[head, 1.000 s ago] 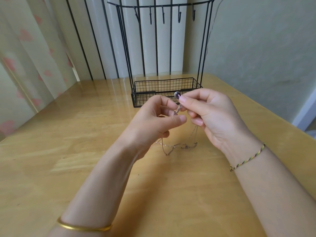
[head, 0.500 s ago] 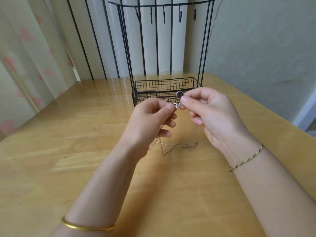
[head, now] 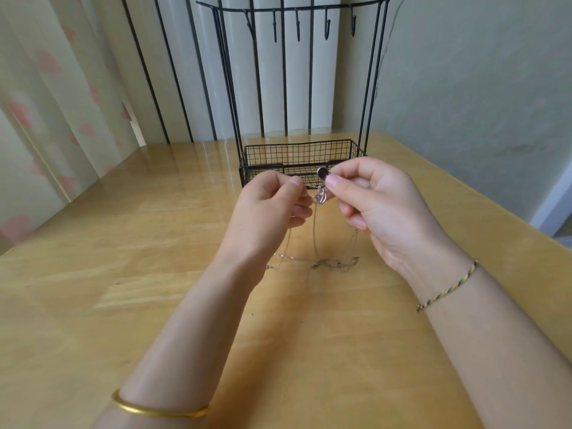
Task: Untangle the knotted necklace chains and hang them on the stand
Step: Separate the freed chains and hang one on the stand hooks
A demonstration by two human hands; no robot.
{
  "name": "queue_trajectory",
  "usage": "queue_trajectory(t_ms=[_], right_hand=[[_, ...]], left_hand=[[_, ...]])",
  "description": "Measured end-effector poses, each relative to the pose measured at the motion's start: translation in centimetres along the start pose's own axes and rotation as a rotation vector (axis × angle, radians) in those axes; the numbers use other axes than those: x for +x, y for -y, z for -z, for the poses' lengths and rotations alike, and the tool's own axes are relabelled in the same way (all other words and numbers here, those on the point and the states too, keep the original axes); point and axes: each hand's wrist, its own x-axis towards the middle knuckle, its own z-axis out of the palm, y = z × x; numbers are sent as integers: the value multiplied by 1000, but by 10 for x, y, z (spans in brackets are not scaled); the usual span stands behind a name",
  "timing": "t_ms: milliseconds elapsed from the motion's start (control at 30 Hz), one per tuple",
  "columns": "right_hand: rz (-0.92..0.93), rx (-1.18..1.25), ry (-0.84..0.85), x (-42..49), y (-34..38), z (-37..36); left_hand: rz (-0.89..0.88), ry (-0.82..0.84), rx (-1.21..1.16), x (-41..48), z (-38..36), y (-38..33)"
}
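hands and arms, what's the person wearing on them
No sleeves in view. A plain gold bangle is on the left forearm, a thin braided bracelet of green, yellow and dark threads on the right wrist. No rings show on left hand or right hand.

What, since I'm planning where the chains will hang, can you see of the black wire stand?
The stand is thin black wire, upright at the far end of the wooden table. Its curved top bar carries five small hooks, all bare. Slim rods on both sides run down to a mesh basket at the base. Only the table visibly touches it.
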Motion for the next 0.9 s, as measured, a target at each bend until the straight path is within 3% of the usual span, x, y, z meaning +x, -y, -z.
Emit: queue_trajectory(t_ms=[333, 733, 900], right_hand=[[26, 28, 26, -1, 1, 0], [100, 24, -61, -1, 4, 1], [118, -5, -80, -1, 3, 2]], left_hand=[[132, 156, 33, -2, 4, 1], [-172, 53, 99, -5, 1, -6], [-332, 5, 269, -4, 0, -5]])
